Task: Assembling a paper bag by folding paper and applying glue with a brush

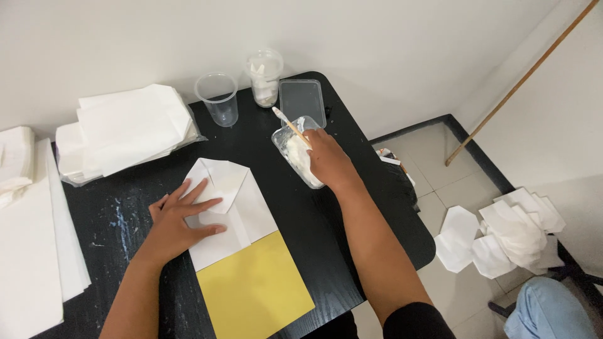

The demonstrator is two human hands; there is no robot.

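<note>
Two hands, two separate jobs. Your left hand [179, 220] lies flat, fingers spread, pinning the folded white paper piece [229, 210] on the black wooden table [326, 220]; it grips nothing, just presses. That white piece runs its long axis from about 11 o'clock to 5 o'clock, overlapping the top of a yellow paper sheet [254, 289] that carries on toward 5 o'clock. Your right hand [328, 160] is closed around a thin wooden stick [290, 125] dipped in the clear rectangular plastic tub of white paste [295, 154]. The tub sits at roughly 2 o'clock from the folded piece, near but not touching it, long axis also slanting 11 to 5. So the right hand is nearer the paste, the left nearer the paper. Beyond the tub at 12 o'clock: its clear lid [302, 100], an empty clear plastic cup [218, 98], a second cup with white scraps [264, 76]. White paper stack [125, 129] at 10 o'clock.
</note>
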